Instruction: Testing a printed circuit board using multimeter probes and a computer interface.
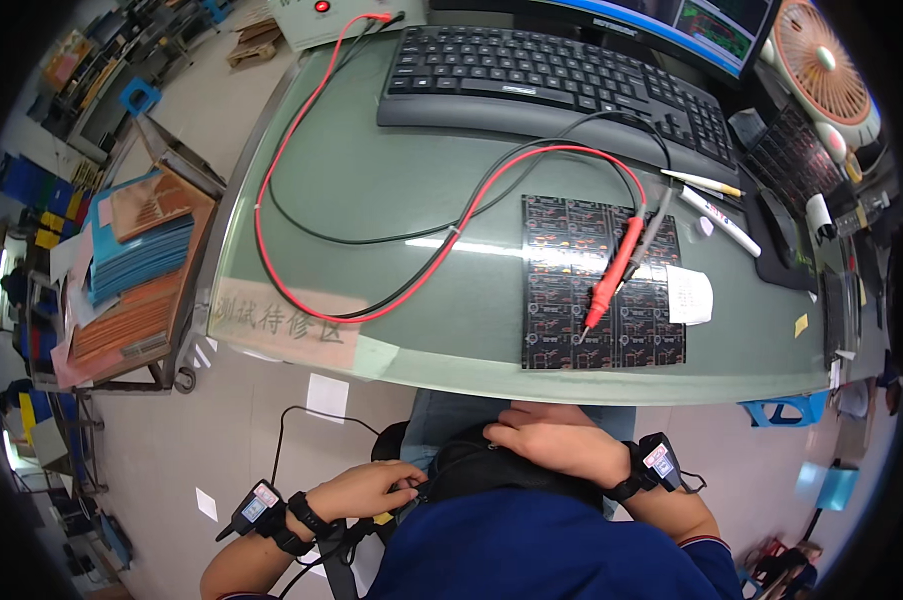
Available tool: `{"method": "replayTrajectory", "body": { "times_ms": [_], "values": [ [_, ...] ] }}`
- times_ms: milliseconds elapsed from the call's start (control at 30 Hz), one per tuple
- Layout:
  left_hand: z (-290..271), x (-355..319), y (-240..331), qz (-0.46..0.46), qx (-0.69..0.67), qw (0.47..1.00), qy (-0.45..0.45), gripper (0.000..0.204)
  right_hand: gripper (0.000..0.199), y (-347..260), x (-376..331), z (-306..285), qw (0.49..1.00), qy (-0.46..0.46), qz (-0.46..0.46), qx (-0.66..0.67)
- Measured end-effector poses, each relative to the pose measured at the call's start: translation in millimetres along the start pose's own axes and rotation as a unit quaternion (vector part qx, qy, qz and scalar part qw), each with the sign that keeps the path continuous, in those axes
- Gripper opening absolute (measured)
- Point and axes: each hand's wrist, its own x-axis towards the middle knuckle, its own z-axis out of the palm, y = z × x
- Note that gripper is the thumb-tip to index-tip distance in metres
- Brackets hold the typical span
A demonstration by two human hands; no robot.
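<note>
A black waist bag [472, 468] lies across my lap below the desk's front edge. My right hand [552, 440] rests on its upper edge with the fingers curled, thumb and forefinger near what looks like the zipper. At the bag's left side, my left hand [377, 488] has its fingers bent together; what they hold, if anything, is hidden. On the desk lies a dark printed circuit board panel [562, 310]. A red test probe [617, 270] and a black test probe [636, 255] lie across it, apart from both hands.
The green desk [362, 200] bears a black keyboard [532, 90], a red test lead [272, 270], a white marker [717, 220] and a crumpled paper slip [690, 295]. An orange fan [822, 60] stands far right. Stacked boards [142, 260] fill a rack to the left.
</note>
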Motion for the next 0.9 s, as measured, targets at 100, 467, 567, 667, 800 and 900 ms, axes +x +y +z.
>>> {"method": "replayTrajectory", "body": {
  "times_ms": [100,467,567,667,800,900],
  "values": [
    [8.4,7.2,-8.8,0.038,-0.076,0.996,0.025,0.033,0.016,-1.2,0.4,4.9,0.999,-0.005,-0.006,-0.036],
    [19.8,19.6,5.6,0.078,-0.191,0.97,0.125,0.023,0.015,-2.9,-13.7,5.9,0.999,0.027,0.023,0.01],
    [18.8,20.0,6.0,0.166,0.017,0.971,0.174,0.018,0.014,-1.9,-5.0,7.0,0.999,0.043,-0.008,0.004],
    [14.4,19.5,13.9,0.194,0.118,0.955,0.19,0.016,0.013,-6.0,12.4,14.4,0.999,-0.005,-0.052,-0.005],
    [11.6,18.8,14.9,0.252,0.29,0.902,0.196,0.013,0.013,-14.4,31.0,27.8,0.991,-0.042,-0.123,-0.014],
    [12.5,14.1,15.3,0.27,0.339,0.879,0.199,0.011,0.014,-17.5,38.1,35.2,0.987,-0.055,-0.149,-0.025]
  ]
}}
